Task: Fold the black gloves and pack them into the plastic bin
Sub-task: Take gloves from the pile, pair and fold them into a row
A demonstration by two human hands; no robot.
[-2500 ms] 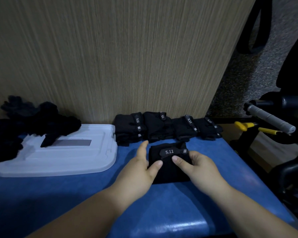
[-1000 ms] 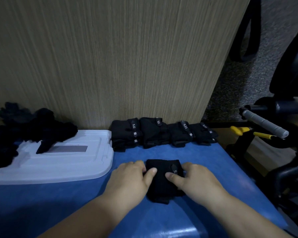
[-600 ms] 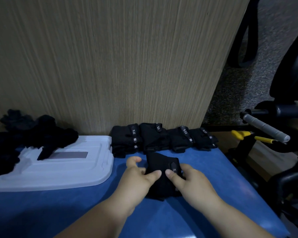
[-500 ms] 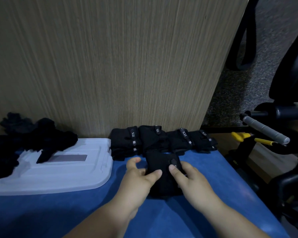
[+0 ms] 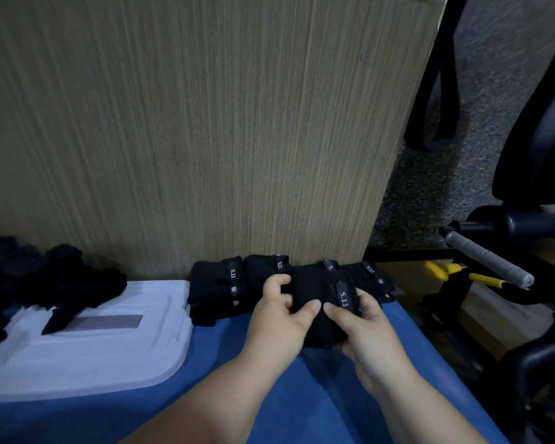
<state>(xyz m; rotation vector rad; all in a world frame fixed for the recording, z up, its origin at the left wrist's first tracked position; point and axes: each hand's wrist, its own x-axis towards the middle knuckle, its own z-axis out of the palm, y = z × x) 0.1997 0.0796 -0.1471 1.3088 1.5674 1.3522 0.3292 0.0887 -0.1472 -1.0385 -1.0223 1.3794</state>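
A folded black glove point(image 5: 318, 296) with a "5.11" strap is held between both hands, raised off the blue surface and close to the row of folded gloves point(image 5: 218, 283) against the wooden panel. My left hand point(image 5: 282, 318) grips its left side, thumb on top. My right hand point(image 5: 362, 325) grips its right side, thumb by the strap. A heap of unfolded black gloves point(image 5: 45, 280) lies at the far left, partly on the white plastic lid point(image 5: 109, 347). The bin itself is not in view.
A wooden panel point(image 5: 205, 123) rises right behind the glove row. The blue surface point(image 5: 334, 395) ends at the right, where black chair parts, a grey handle point(image 5: 487, 261) and yellow-handled pliers point(image 5: 446, 270) stand over the floor.
Both hands folded the glove smaller, then lifted it and carried it forward from the middle of the blue surface to the row of folded gloves.
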